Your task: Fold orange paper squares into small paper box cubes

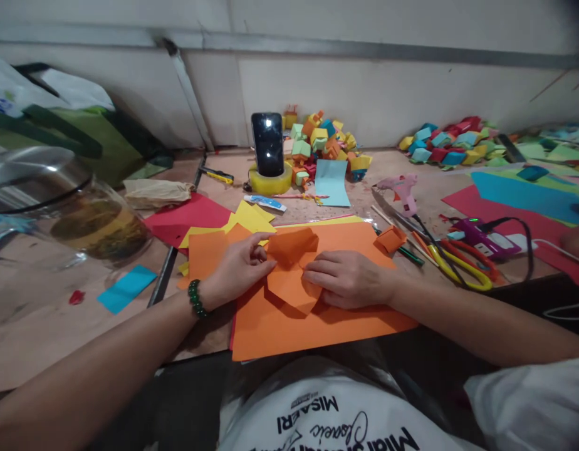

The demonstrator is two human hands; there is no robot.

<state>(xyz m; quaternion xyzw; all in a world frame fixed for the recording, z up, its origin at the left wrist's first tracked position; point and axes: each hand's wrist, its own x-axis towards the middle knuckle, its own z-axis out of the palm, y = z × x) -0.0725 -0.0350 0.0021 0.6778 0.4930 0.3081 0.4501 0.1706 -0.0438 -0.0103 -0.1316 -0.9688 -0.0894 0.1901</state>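
Folded orange paper piece (292, 266), partly creased, lying on a large orange sheet (318, 319) at the near edge of the table (45, 338); the landmark for all positions below is this large orange sheet. Left hand (237, 266), a green bead bracelet (195, 299) on its wrist, over the sheet's left part, thumb and fingers pinching the upper left flap of the folded piece; right hand (348, 279), over the sheet's middle, laid palm down with fingers together, pressing the right side of the folded piece flat. Left of the sheet and partly under it: smaller orange, yellow (249, 219) and red sheets (186, 219); further left, a blue paper strip (127, 288) and a glass jar (89, 225) holding amber liquid. Behind the sheet: a glue tube (266, 202), a light blue sheet (333, 183), and a phone (267, 144) standing upright in a yellow tape roll (271, 181); behind these, against the wall, a heap of coloured folded paper cubes (322, 147). At the sheet's right rear corner, one small orange cube (391, 238); right of the sheet, scissors with yellow and orange handles (459, 260), a pink glue gun (402, 191), and a second heap of folded cubes (447, 147) further back.
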